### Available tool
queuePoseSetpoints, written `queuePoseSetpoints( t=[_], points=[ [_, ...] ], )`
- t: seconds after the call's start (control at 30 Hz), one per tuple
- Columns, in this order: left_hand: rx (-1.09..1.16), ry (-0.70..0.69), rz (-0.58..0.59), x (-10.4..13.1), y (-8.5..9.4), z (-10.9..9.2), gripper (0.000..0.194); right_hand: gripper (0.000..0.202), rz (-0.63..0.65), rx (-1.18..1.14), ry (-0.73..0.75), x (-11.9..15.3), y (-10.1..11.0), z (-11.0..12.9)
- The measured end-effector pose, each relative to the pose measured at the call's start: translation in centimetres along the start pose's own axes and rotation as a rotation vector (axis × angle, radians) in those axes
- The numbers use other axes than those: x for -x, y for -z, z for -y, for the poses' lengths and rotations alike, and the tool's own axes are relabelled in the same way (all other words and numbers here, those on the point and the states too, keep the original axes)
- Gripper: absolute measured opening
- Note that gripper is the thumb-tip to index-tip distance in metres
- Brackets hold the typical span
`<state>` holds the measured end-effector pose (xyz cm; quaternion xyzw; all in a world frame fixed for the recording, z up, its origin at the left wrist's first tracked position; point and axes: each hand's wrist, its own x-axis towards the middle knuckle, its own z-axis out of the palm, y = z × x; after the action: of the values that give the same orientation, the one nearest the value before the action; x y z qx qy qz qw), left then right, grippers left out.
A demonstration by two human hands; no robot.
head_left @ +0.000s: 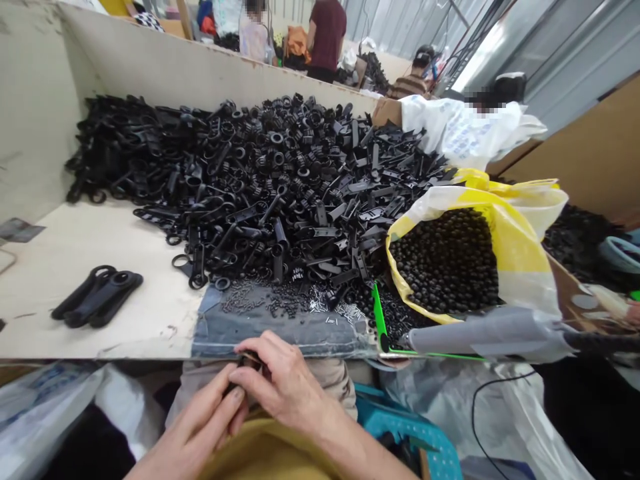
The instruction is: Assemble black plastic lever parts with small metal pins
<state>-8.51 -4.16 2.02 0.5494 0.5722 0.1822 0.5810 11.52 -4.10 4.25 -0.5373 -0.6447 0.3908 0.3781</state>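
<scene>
Workbench (75,253) front edge, both hands (273,387) below it, fingers (235,395) pinching small dark part (249,363), bare bench left

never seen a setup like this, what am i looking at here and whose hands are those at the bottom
There is no machine here: the single picture comes from a camera worn on a person's head, looking forward and down, so the two hands at the bottom are that person's own. The left hand and the right hand meet over the lap and pinch a small dark part between the fingers; it is too hidden to identify. On the workbench lies a big heap of black plastic pieces, a few finished black handles set aside, small metal pins on a grey cloth, a yellow bag of black beads and a grey power tool. Other people work behind the partition.
</scene>
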Motion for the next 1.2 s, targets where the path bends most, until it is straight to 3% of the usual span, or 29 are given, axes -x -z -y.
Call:
queuePoseSetpoints(
  t=[0.1, 0.2, 0.33, 0.43, 0.53, 0.63, 0.7, 0.97, 1.2],
  points=[
    [-0.011, -0.018, 0.13, -0.3, 0.9, 0.2, 0.058, 0.03, 0.017, -0.042, -0.036, 0.3, 1.1, 0.4],
    [-0.087, -0.155, 0.199, -0.2, 1.5, 1.0, 0.059, 0.023, 0.056, -0.07, -0.085, 0.9, 2.3, 1.7],
    [-0.142, -0.408, 0.093, 0.1, 0.9, 1.7, 0.054, 0.019, 0.025, -0.029, -0.101, 1.8, 2.0, 2.7],
    [-0.187, -0.492, 0.015, 0.1, 0.7, 0.6, 0.047, 0.019, -0.004, 0.008, -0.07, 2.2, 0.9, 2.1],
    [-0.205, -0.471, 0.208, -0.3, 1.1, -1.9, 0.039, 0.013, -0.011, -0.036, -0.038, 2.4, 0.4, 1.2],
    [-0.102, -0.271, 0.578, -0.7, 1.6, -3.8, 0.038, 0.014, 0.003, -0.096, -0.05, 2.4, 0.7, 0.2],
    [-0.027, -0.189, 0.63, -0.8, 1.6, -4.1, 0.036, 0.021, 0.02, -0.112, -0.064, 2.4, 1.1, -0.3],
    [-0.052, -0.24, 0.552, -0.2, 1.2, -3.4, 0.043, 0.016, 0.067, -0.041, -0.074, 2.3, 1.1, -0.4],
    [-0.374, -0.562, 0.294, -0.6, 1.0, -2.9, 0.02, 0.011, 0.156, 0.189, 0.02, 2.3, 1.4, 0.9]
  ],
)
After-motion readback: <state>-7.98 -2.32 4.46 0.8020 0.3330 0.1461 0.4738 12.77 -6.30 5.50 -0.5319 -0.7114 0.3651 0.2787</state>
